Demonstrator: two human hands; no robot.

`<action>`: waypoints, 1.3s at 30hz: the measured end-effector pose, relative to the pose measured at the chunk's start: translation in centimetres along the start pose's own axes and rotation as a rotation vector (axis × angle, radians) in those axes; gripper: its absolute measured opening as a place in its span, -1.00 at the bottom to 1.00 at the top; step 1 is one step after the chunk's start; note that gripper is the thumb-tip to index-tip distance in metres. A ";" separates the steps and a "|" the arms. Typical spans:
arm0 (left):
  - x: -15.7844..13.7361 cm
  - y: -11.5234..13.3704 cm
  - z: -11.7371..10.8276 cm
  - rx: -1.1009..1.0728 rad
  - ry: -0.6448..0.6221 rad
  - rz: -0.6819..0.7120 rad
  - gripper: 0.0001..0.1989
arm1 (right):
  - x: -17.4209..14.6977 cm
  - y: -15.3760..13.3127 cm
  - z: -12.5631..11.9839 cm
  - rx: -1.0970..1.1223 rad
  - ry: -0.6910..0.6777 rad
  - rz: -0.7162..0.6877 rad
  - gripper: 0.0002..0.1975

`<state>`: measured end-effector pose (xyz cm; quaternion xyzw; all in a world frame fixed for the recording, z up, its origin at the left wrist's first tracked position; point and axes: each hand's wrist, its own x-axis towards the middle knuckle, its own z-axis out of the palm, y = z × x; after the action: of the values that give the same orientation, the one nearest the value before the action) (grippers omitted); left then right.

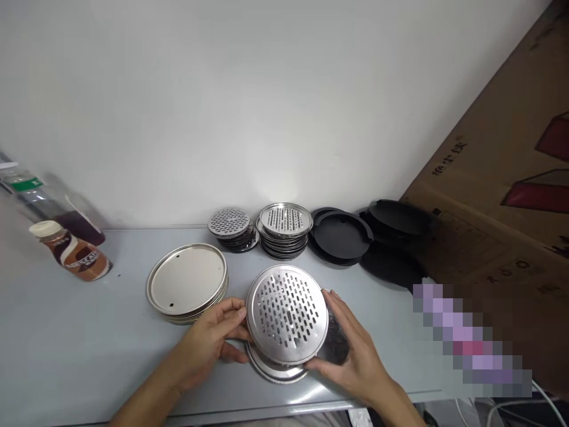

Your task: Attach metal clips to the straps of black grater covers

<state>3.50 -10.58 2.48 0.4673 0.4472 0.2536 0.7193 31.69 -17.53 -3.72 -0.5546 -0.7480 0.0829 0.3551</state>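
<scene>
A round, silvery perforated metal plate (288,314) with rows of slots is held slightly tilted near the table's front edge. My left hand (217,332) has its fingertips and thumb closed at the plate's left rim. Around the right and lower right rim curve the fingers and thumb of my right hand (351,344). Just under the plate, a wider metal disc (278,373) shows only its front rim; the rest is hidden. Something dark and shiny (334,344) partly shows between the plate and my right palm, too covered to name.
Behind my left hand is a stack of pale metal discs (189,279). Along the wall stand small perforated discs (229,222), larger perforated plates (285,219) and black round trays (341,237). Bottles (80,255) stand at left, a cardboard box (489,196) at right.
</scene>
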 end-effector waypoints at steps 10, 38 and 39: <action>-0.1 -1.9 -1.1 0.864 0.157 0.208 -0.63 | 0.9 -0.2 -0.8 -0.029 -0.154 -0.142 0.07; -0.6 -1.6 -1.2 1.163 0.243 0.224 -0.65 | -0.4 1.7 -6.5 -0.032 -0.108 0.210 -0.21; -0.6 -1.7 -1.2 1.173 0.261 0.246 -0.66 | -0.9 2.3 -7.0 -0.055 -0.075 0.234 -0.27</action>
<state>2.08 -11.30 1.01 0.7985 0.5396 0.1014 0.2468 37.96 -19.37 -0.15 -0.6441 -0.6930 0.1237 0.2994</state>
